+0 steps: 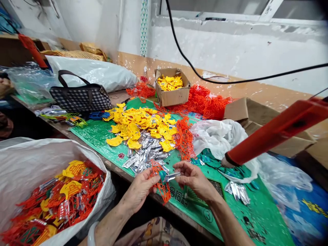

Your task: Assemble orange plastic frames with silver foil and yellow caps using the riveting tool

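Note:
Over the front edge of the table, my left hand [139, 191] pinches an orange plastic lattice piece [163, 192]. A small teal-green part [162, 175] sits on that piece near my left thumb. My right hand [196, 179] is closed on one end of a shiny silver strip [172, 176], whose other end meets the green part. Just beyond my hands lies a pile of silver strips [147, 152], with a heap of yellow plastic pieces [138, 119] behind it. Orange lattice pieces [185, 136] are stacked to the right of the heap.
A white sack [109, 181] of orange and yellow assemblies stands at left. A cardboard box [174, 97] of yellow pieces is at the back. On the right are a red tool [276, 131], teal pieces [212, 164] and a green basket [196, 196]. A checkered bag [82, 97] sits back left.

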`<act>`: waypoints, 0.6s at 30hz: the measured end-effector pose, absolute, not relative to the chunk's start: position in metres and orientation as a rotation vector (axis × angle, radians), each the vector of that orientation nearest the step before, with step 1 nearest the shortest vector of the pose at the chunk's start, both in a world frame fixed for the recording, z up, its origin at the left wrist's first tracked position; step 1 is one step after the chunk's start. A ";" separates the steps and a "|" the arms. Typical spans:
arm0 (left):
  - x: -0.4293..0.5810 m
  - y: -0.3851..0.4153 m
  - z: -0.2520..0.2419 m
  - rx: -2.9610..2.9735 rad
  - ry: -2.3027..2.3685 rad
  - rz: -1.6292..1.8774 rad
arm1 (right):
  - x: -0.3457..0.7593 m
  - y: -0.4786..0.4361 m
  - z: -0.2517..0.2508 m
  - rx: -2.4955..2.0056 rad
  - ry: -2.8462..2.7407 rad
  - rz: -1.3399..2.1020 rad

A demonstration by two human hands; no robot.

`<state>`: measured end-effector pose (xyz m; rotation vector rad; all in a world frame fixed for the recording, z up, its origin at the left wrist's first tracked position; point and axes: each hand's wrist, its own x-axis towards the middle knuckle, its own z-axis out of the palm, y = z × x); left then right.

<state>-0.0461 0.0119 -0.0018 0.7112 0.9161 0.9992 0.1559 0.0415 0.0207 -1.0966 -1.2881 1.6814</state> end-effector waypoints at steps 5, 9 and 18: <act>-0.036 0.012 -0.002 0.773 0.941 0.957 | 0.149 0.041 0.021 -1.056 -1.229 1.760; -0.030 0.011 -0.003 0.779 0.927 0.907 | 0.146 0.039 0.015 -1.037 -1.186 1.788; -0.035 0.011 0.009 0.665 0.870 0.935 | 0.164 0.037 0.006 -1.039 -1.145 1.831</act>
